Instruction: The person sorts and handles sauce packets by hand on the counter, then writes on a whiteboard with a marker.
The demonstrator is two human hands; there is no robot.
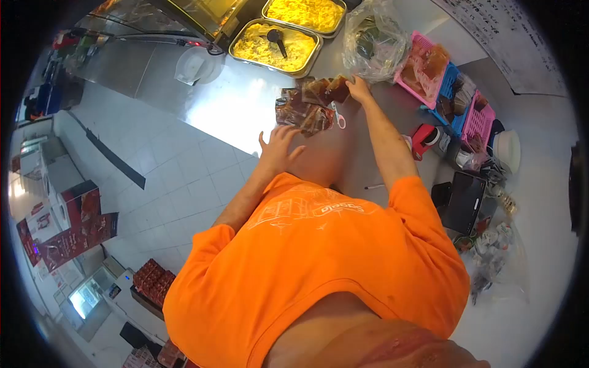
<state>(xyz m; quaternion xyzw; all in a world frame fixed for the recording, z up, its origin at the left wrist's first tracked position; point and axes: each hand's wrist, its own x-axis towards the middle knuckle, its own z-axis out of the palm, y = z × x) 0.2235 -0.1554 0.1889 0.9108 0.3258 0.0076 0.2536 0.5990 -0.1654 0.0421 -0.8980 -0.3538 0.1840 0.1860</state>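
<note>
Viewed orange shirt (325,251) nearest the camera, both forearms reaching forward over the surface (239,98). Located brown packets (297,113) in a loose, partly overlapping cluster on the surface, between the hands and set in from the front edge. Noted left hand (279,150) with fingers spread, just short of or at the cluster's front side; could not confirm contact. Noted right hand (359,90) at the outer side of the rightmost packet (338,89); could not tell pinching from mere touching. Identified scissors (340,121), by one ringed handle, just beside the cluster. Logged trays (267,68) of yellow food toward the surface's far edge, clear bag (377,46) to the right of these, and baskets (412,89) along the right edge.

Judged step in hand as arranging or gathering the packets, not yet squared into order. Judged next move to call for a sure hold on the rightmost packet, a steadying left hand on the others, and clearance from the scissors.

Could not read packet contents or count layers under the glare. Lost part of the front edge behind the body. Found writing on the board (515,46) too small to read.
</note>
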